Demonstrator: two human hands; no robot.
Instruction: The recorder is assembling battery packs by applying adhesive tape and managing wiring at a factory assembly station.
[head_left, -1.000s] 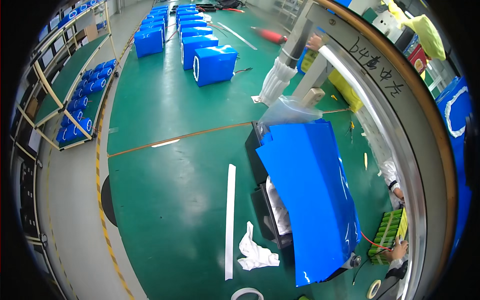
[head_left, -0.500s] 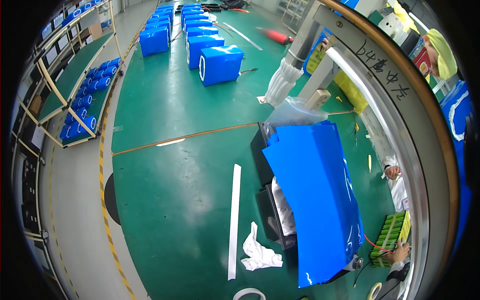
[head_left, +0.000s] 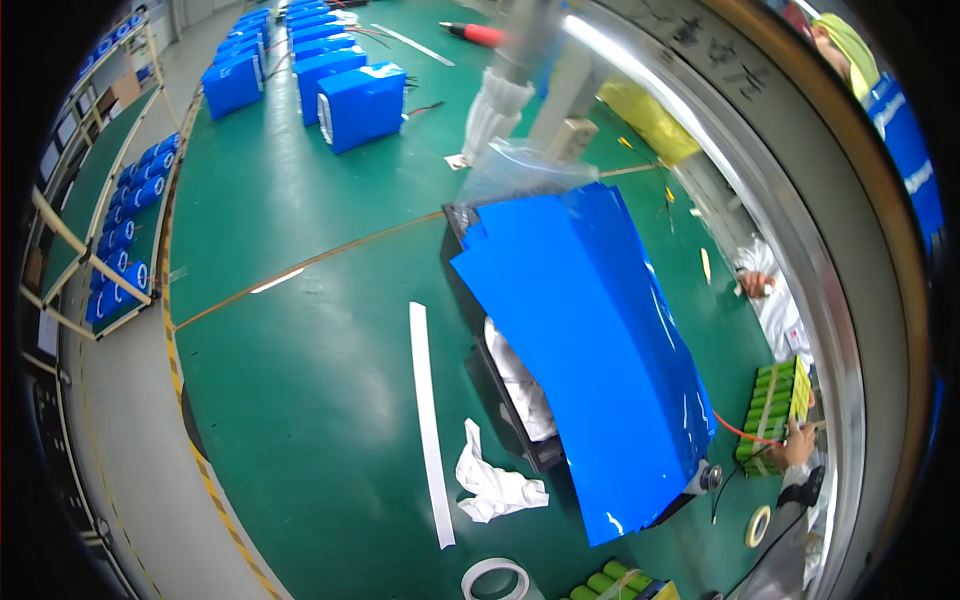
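The wearer's own hands are out of view; whether spread or pinching, I cannot tell. A green-celled battery pack [head_left: 612, 582] sits on the desk [head_left: 300, 400], cut off by the lower edge, right of a white tape roll [head_left: 470, 580]. Blue plastic sheets [head_left: 600, 330] lie beyond. At right, a co-worker's hand [head_left: 797, 443] touches a second battery pack [head_left: 765, 412] (grip unclear). Seemingly a pause between handlings; lifting the nearer pack would call for both hands.
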